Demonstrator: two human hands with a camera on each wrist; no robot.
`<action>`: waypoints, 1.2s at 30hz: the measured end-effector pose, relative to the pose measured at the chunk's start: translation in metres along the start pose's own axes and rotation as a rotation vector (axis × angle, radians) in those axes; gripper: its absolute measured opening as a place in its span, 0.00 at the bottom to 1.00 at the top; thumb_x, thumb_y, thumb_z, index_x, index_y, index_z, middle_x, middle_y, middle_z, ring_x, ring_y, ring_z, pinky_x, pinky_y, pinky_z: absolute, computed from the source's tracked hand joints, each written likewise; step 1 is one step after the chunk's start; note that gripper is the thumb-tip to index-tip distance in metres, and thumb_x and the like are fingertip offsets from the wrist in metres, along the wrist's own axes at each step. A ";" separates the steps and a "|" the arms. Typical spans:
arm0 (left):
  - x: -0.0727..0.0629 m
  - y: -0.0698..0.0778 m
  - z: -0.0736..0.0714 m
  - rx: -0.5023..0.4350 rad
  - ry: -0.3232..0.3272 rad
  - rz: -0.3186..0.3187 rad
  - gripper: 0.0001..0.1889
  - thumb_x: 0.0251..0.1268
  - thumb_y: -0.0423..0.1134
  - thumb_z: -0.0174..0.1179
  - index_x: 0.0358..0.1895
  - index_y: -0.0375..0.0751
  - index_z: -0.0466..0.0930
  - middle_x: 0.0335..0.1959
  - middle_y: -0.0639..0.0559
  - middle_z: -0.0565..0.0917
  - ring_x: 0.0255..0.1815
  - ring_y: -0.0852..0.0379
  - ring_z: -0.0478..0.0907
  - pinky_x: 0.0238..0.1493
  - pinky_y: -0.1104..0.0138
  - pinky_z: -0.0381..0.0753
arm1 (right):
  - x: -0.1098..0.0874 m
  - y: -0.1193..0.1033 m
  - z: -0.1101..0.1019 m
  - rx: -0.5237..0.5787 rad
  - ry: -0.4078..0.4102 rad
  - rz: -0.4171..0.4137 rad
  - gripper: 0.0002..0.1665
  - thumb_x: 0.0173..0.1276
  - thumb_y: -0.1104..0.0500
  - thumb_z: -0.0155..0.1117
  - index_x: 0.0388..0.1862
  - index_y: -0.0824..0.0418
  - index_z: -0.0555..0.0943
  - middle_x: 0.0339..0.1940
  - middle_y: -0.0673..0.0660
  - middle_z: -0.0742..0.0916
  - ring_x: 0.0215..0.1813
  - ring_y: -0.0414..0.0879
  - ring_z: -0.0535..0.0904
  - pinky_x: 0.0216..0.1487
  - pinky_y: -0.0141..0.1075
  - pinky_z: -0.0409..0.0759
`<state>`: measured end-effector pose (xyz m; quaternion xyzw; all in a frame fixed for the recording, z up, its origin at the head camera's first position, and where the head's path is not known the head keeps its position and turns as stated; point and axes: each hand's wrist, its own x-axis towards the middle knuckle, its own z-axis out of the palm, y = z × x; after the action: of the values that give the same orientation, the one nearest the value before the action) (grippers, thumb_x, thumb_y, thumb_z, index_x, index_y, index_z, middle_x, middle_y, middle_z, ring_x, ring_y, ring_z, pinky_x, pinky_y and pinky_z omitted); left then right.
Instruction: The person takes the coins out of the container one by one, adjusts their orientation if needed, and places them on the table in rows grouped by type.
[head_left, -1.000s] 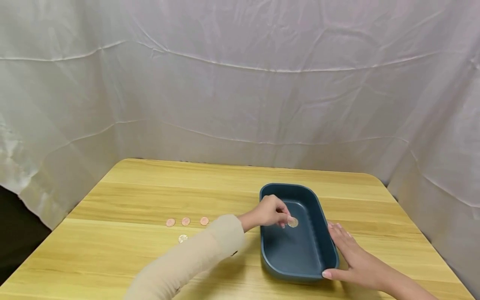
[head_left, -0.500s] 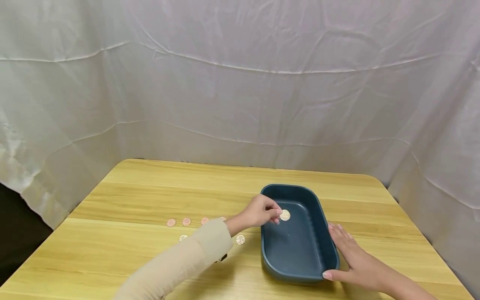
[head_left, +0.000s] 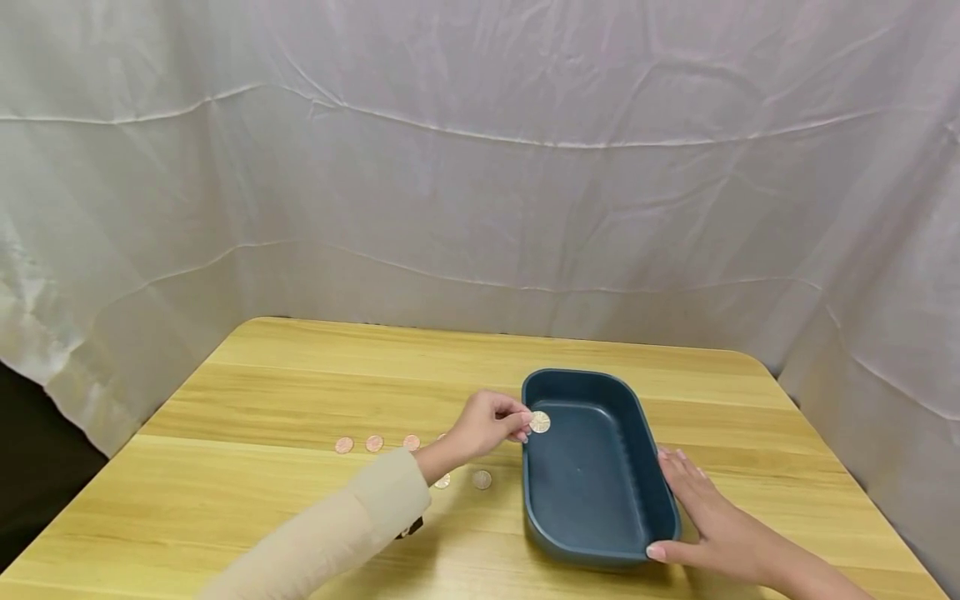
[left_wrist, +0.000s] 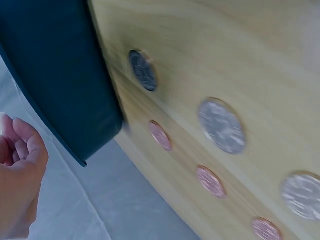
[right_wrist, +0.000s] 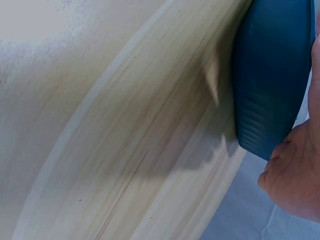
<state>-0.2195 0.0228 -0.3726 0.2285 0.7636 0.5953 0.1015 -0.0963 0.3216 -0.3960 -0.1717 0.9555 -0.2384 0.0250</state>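
Observation:
My left hand (head_left: 487,425) pinches a pale gold-silver coin (head_left: 539,422) between thumb and fingertips, just over the left rim of a dark blue rectangular bin (head_left: 588,500). The bin's visible floor holds nothing. On the bin's right side, my right hand (head_left: 705,517) rests against the outer wall with fingers extended, its thumb by the front right corner. In the left wrist view my left hand (left_wrist: 20,175) shows at the edge, the coin out of sight. The right wrist view has my right hand (right_wrist: 295,170) touching the bin's outside.
Left of the bin, several copper coins (head_left: 374,443) lie in a row on the wooden table (head_left: 225,500). Nearer me is a row of silver coins (head_left: 482,479), partly behind the left sleeve (head_left: 352,525). A pale curtain (head_left: 480,208) hangs around the table.
My left hand has moved left with the coin, from over the bin's middle to its left rim. Silver coins have come out from behind the arm. My right hand stays still.

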 end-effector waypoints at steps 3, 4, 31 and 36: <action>-0.005 -0.003 -0.007 0.001 0.019 -0.002 0.08 0.61 0.28 0.57 0.34 0.22 0.81 0.27 0.33 0.83 0.21 0.67 0.76 0.32 0.70 0.83 | 0.000 0.000 0.000 -0.004 0.006 -0.002 0.60 0.56 0.40 0.66 0.75 0.59 0.42 0.73 0.72 0.54 0.76 0.39 0.30 0.54 0.06 0.25; -0.007 -0.004 -0.009 0.005 0.023 0.000 0.08 0.61 0.28 0.57 0.34 0.22 0.81 0.27 0.33 0.83 0.22 0.68 0.76 0.31 0.70 0.83 | 0.000 0.001 0.001 -0.007 0.008 -0.004 0.60 0.56 0.40 0.66 0.75 0.59 0.42 0.73 0.72 0.54 0.76 0.38 0.30 0.54 0.06 0.25; -0.078 -0.022 -0.097 0.152 0.223 -0.109 0.08 0.63 0.29 0.55 0.36 0.23 0.80 0.26 0.36 0.82 0.23 0.67 0.76 0.30 0.74 0.81 | 0.007 0.002 -0.001 -0.078 0.037 -0.079 0.61 0.54 0.43 0.68 0.74 0.66 0.45 0.70 0.75 0.57 0.62 0.13 0.21 0.55 0.07 0.24; -0.095 -0.024 -0.116 0.138 0.277 -0.157 0.10 0.64 0.30 0.54 0.37 0.23 0.79 0.25 0.43 0.81 0.23 0.67 0.76 0.31 0.75 0.80 | 0.008 0.004 -0.001 -0.082 0.039 -0.088 0.61 0.54 0.43 0.68 0.74 0.67 0.44 0.70 0.76 0.58 0.63 0.14 0.21 0.55 0.07 0.23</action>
<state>-0.1909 -0.1262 -0.3755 0.0905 0.8248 0.5576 0.0256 -0.1052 0.3223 -0.3966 -0.2100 0.9563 -0.2030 -0.0113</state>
